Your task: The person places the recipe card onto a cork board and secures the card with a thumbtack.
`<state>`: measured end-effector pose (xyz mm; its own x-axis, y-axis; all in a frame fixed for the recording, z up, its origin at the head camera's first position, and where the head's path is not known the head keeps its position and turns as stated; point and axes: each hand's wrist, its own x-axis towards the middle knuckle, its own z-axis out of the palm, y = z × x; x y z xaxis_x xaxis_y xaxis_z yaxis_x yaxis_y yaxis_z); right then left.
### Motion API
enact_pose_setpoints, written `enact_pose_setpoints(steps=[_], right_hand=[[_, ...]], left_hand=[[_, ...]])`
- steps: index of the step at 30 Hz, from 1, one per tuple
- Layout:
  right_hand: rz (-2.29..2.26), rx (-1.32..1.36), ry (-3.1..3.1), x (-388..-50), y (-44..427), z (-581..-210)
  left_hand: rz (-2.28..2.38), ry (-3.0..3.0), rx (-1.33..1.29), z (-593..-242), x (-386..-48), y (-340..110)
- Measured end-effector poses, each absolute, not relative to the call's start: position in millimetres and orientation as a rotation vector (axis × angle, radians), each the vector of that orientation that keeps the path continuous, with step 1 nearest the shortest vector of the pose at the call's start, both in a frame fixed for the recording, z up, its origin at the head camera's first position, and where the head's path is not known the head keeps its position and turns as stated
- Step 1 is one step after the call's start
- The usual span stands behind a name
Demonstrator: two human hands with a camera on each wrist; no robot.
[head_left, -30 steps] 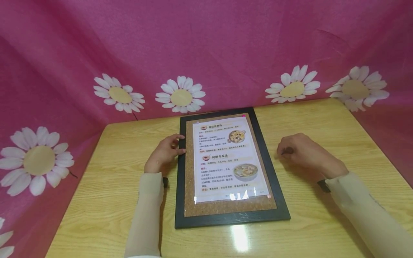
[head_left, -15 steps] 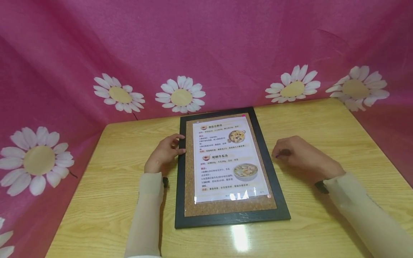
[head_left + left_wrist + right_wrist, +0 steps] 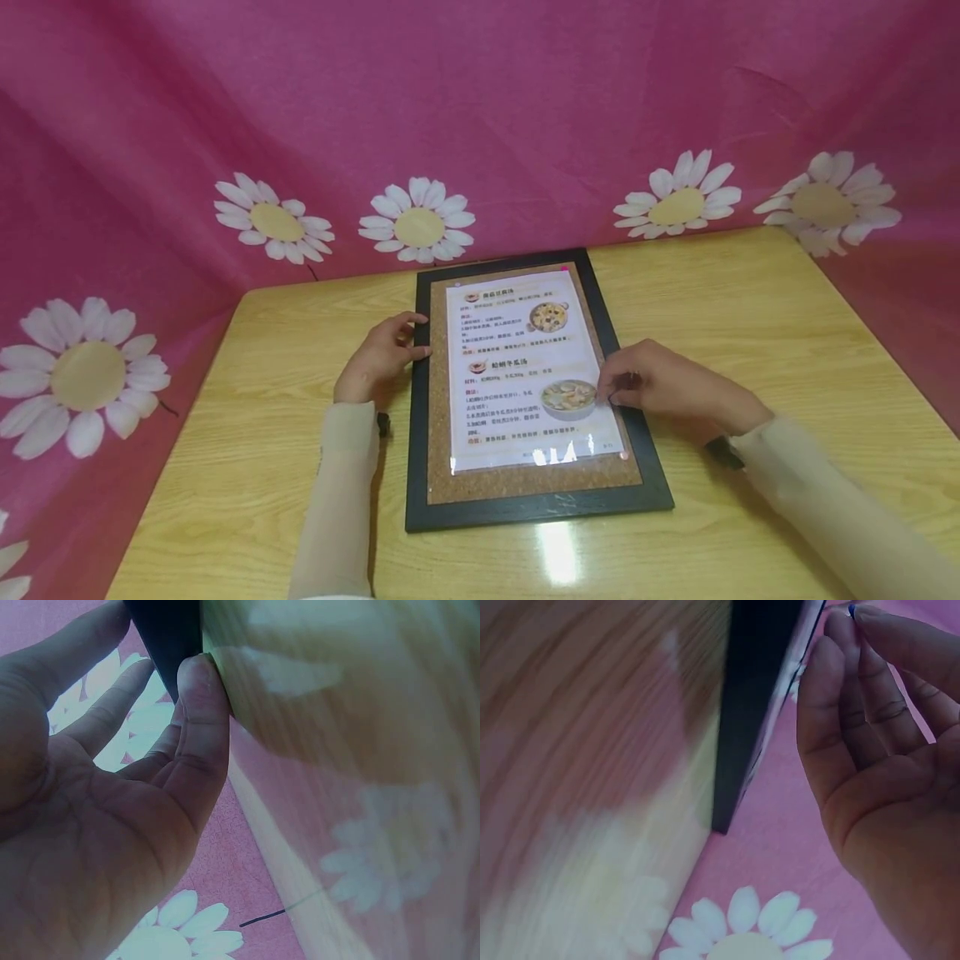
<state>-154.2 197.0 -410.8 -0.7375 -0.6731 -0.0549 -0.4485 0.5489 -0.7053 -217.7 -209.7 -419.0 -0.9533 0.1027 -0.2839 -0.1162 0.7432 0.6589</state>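
A cork board (image 3: pixel 525 483) in a black frame lies on the table, with a glossy recipe sheet (image 3: pixel 495 417) on it. At the frame's left edge my left hand (image 3: pixel 378 354) rests, thumb and fingertips touching the side; the left wrist view shows the fingers (image 3: pixel 202 697) against the black frame. Over the sheet's right edge is my right hand (image 3: pixel 648 379), and its thumb and fingertip pinch a tiny blue push pin (image 3: pixel 852 610), mostly hidden by the fingers. Other small pins show at the sheet's corners, a pink pin (image 3: pixel 564 268) at the upper right among them.
Pale wooden table (image 3: pixel 300 467) surrounds the board. A pink cloth (image 3: pixel 480 108) with white daisies hangs close behind and at the sides. Light glares near the board's front edge.
My right hand has moved left from the table beside the board to above the sheet's right edge. The left hand and the board have stayed in place.
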Motion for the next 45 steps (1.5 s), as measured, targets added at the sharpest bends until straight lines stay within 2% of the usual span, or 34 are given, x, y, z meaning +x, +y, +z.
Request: enact_pose_setpoints(steps=[7,25,35,45], right_hand=[[-0.986,-1.073,2.453,-151,175,-401],[-0.935,-1.458,2.326,-139,80,-390],[-0.876,-1.392,2.178,-138,28,-398],[-0.877,-1.304,1.975,-138,-1,-414]], left_hand=[[1.022,2.643,-0.009,-420,-219,-211],[1.037,2.649,0.033,-420,-217,-210],[1.038,2.661,0.055,-421,-219,-213],[1.039,2.675,0.084,-423,-219,-214]])
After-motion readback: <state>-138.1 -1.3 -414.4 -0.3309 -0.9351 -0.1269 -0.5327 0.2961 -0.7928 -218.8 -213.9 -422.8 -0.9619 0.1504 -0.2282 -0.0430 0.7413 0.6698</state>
